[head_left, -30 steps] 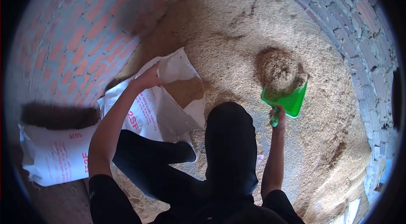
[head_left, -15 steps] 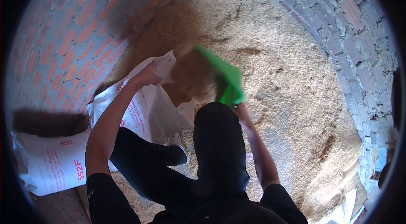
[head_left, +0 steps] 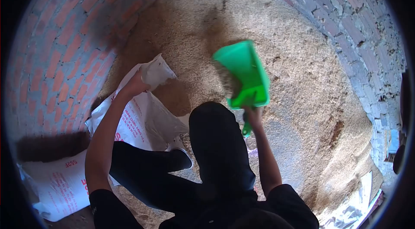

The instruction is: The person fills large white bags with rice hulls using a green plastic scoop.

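Observation:
My left hand [head_left: 136, 85] grips the rim of a white woven sack [head_left: 134, 119] with red print. The mouth of this sack gapes to the right, and brown husk-like grain shows inside it. My right hand [head_left: 254, 115] is closed round the handle of a green plastic scoop [head_left: 255, 73], its handle end sticking out below the fist. The scoop is tilted above the pile of loose tan grain [head_left: 298, 82], right of the sack and apart from it. Some grain seems to lie along its left side, though motion blurs this.
A second printed white sack [head_left: 58, 186] lies at the lower left. Brick walls rise on the left [head_left: 65, 52] and right [head_left: 346, 17] of the pile. My bent knee [head_left: 218, 134] stands between my arms. Crumpled clear plastic [head_left: 350, 214] lies at the lower right.
The scoop has swung right, away from the sack's mouth, and turned upward. The stream of falling grain no longer shows. My left hand still holds the sack's rim.

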### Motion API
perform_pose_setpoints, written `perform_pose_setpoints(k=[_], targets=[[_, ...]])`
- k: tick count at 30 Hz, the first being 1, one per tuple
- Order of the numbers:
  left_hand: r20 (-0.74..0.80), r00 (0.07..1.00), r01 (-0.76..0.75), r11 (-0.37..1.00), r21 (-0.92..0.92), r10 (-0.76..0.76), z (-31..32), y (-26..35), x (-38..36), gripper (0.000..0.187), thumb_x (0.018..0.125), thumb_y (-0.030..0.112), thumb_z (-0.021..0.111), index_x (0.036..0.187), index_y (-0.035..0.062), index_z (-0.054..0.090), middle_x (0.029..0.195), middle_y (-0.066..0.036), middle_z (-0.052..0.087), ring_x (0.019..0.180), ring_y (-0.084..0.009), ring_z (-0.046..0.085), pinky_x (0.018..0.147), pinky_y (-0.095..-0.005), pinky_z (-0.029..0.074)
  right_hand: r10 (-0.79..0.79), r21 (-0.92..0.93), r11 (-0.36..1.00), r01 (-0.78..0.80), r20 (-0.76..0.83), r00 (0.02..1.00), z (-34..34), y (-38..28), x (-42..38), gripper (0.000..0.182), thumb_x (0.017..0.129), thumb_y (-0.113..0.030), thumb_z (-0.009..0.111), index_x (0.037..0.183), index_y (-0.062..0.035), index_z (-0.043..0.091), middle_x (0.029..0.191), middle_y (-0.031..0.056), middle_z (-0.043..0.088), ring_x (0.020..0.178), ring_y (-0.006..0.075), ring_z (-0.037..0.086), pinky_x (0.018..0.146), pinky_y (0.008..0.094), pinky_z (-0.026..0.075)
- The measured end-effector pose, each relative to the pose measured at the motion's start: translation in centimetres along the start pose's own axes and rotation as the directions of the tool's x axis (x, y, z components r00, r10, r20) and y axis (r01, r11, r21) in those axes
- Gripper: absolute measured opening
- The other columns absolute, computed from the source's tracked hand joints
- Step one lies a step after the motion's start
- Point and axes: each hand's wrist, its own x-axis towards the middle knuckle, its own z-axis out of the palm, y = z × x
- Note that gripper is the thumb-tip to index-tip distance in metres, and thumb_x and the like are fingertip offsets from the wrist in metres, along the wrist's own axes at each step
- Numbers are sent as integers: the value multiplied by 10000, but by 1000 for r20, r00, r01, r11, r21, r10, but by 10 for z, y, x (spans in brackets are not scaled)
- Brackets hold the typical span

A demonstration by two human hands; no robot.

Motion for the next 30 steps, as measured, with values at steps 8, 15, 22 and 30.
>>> perform_pose_setpoints(k=[8, 15, 22, 30], targets=[[41, 999, 32, 998, -48, -30, -11, -47, 19, 842, 645, 18, 609, 1402, 7, 241, 1194, -158, 511, 967, -222, 577, 704, -298, 519, 96, 313, 941, 131, -614, 784, -201, 58, -68, 171, 853, -201, 607, 944, -66, 555, 649, 26, 526, 446, 101, 492, 378, 234, 425], [86, 996, 33, 994, -100, -24, -16, -49, 24, 820, 672, -10, 595, 1407, 22, 235, 1156, -160, 542, 928, -219, 593, 707, -311, 531, 245, 334, 862, 382, -933, 263, -378, 103, -112, 218, 792, -119, 584, 960, -9, 501, 722, 109, 557, 487, 193, 542, 367, 314, 454], [77, 993, 87, 995, -38, -84, -17, -42, 18, 844, 680, -14, 596, 1424, 28, 199, 1131, -164, 553, 892, -223, 598, 705, -306, 531, 324, 411, 737, 536, -912, 254, -416, 105, -75, 223, 783, -81, 535, 984, -85, 439, 804, 102, 516, 561, 206, 494, 449, 352, 476], [72, 995, 78, 993, -89, -72, -21, -37, 11, 880, 675, -26, 595, 1429, 0, 143, 1186, -196, 523, 975, -246, 583, 754, -312, 516, 230, 276, 942, 190, -945, 231, -360, 83, -42, 272, 732, -126, 551, 963, 0, 485, 826, 116, 546, 543, 226, 536, 413, 343, 483]])
